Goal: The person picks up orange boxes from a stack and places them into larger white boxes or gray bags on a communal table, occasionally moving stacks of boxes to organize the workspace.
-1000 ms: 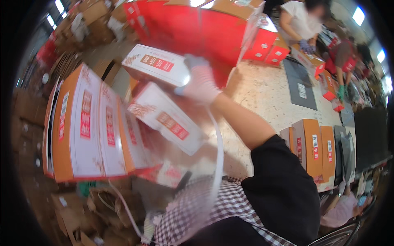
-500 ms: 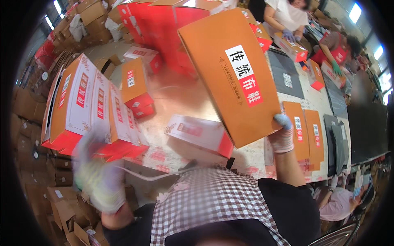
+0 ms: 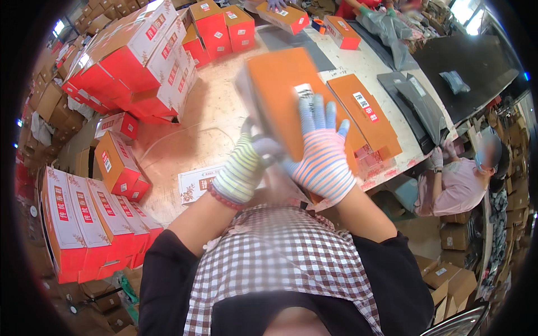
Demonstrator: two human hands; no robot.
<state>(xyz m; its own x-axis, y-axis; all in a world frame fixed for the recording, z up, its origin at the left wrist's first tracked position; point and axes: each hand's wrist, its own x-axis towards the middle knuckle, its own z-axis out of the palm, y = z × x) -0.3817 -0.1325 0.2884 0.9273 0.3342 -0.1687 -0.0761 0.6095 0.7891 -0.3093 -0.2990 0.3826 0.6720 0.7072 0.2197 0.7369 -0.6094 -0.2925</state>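
Observation:
An orange shoe box, blurred by motion, is tilted in front of me over the worktable. My left hand, in a striped glove, has its fingers curled at the box's lower left edge. My right hand, in a blue-and-pink striped glove, lies spread on the orange face. Under and left of my hands is a white printed box. Flat orange cartons lie just right of my right hand.
Stacked red-and-white boxes fill the back left; more line the left edge, beside orange boxes. Grey plastic mailers lie right. A seated co-worker is at lower right; gloved co-workers' hands are at the far side.
My left hand has moved from the lower left up to the orange box. My right hand has shifted from gripping its edge to lying on its face. The view has shifted.

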